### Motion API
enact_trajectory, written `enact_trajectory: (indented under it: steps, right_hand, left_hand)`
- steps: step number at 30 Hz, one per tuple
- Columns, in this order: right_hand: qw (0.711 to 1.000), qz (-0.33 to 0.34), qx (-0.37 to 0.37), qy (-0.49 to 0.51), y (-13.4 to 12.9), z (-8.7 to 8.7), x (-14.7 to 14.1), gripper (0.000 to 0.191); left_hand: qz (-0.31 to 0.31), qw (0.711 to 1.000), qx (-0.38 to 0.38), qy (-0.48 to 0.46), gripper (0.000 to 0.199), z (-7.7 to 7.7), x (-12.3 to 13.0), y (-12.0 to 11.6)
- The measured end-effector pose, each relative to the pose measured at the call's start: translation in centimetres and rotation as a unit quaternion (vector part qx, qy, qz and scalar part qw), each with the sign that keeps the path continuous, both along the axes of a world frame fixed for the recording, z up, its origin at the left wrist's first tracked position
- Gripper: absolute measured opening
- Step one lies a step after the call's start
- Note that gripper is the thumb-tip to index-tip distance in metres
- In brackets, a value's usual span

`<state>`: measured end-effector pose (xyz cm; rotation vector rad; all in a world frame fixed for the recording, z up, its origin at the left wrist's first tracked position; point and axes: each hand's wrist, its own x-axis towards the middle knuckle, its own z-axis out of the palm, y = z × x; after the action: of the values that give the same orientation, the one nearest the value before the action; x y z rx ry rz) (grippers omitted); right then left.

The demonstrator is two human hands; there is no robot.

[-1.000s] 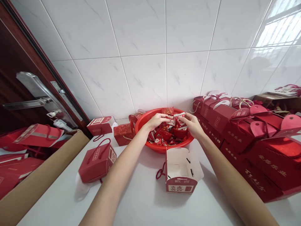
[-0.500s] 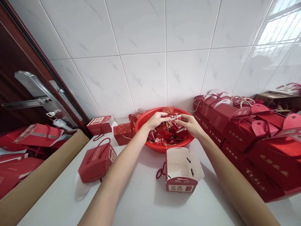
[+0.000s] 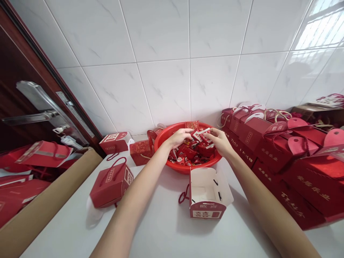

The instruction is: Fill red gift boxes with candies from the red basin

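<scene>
Over the red plastic basket [image 3: 160, 139], both of my hands are close together. My right hand [image 3: 220, 141] pinches a red-and-white wrapped candy [image 3: 203, 132] between thumb and fingers. Just left of it, my left hand [image 3: 179, 138] has its fingers curled and pressed together; what they hold, if anything, is hidden among the red wrappers. Many red wrapped candies [image 3: 190, 153] fill the basket beneath. In front of the basket stands an open red gift box [image 3: 207, 211], its white inside showing bare and its dark red cord hanging out at the left.
Closed red gift boxes [image 3: 271, 143] are stacked at the right. More red boxes [image 3: 109, 184] stand left of the basket. A cardboard carton [image 3: 53, 200] with red boxes lies at the far left, below a door handle [image 3: 40, 116]. A tiled wall [image 3: 163, 93] rises behind.
The red-and-white candy between my hands has tilted and shifted slightly right with my right hand. My fingertips are a little farther apart. The boxes have not moved.
</scene>
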<state>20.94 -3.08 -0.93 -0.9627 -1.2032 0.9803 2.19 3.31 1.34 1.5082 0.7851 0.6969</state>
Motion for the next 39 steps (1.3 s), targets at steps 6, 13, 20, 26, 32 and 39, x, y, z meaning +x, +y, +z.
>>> enact_trajectory:
  steps: [6,13,20,26,32,39]
  right_hand:
    - [1.0,-0.006,0.006,0.013,0.0,0.0,-0.1,0.031]
    - [1.0,-0.006,0.008,0.011,0.0,0.0,-0.1,0.03]
    - [1.0,-0.02,0.013,0.01,0.1,-0.1,-0.1,0.031]
    - [0.999,-0.035,0.019,0.019,0.1,-0.1,-0.1,0.033]
    - [0.999,-0.049,0.021,0.006,0.2,-0.2,-0.1,0.033]
    - [0.999,-0.049,0.024,0.004,0.3,-0.4,0.0,0.034]
  left_hand:
    - [-0.075,0.997,0.025,0.008,0.046,-0.1,-0.2,-0.4]
    - [-0.06,0.998,0.015,0.008,0.048,0.0,-0.2,-0.5]
    - [-0.074,0.996,0.014,0.037,0.052,-0.1,0.0,-0.7]
    - [-0.075,0.983,0.105,0.135,0.038,-0.7,0.1,0.0]
    - [-0.094,0.909,0.264,0.308,0.031,-1.6,1.1,-0.4]
    - [-0.206,0.839,0.341,0.371,0.032,-2.0,2.2,-2.2]
